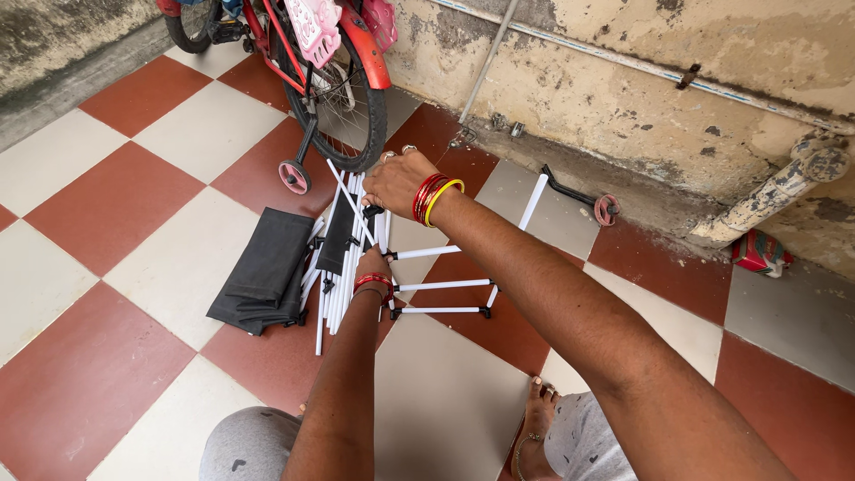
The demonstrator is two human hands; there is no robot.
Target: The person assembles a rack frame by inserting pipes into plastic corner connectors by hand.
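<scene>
A bundle of white tubes (337,267) with black connectors lies on the checkered floor, beside folded dark grey fabric (264,267). My right hand (396,178), with red and yellow bangles, grips one thin white tube (347,196) at the top of the bundle. My left hand (374,260), wearing red bangles, is mostly hidden behind its wrist and seems to hold tubes in the bundle's middle. Three more white tubes (445,285) stick out to the right, ending in black caps.
A red child's bicycle (343,80) with a pink training wheel (293,176) stands just behind the bundle. A detached training wheel on a black bracket (595,203) lies by the stained wall. A red packet (759,252) sits near a pipe. My foot (537,419) rests below.
</scene>
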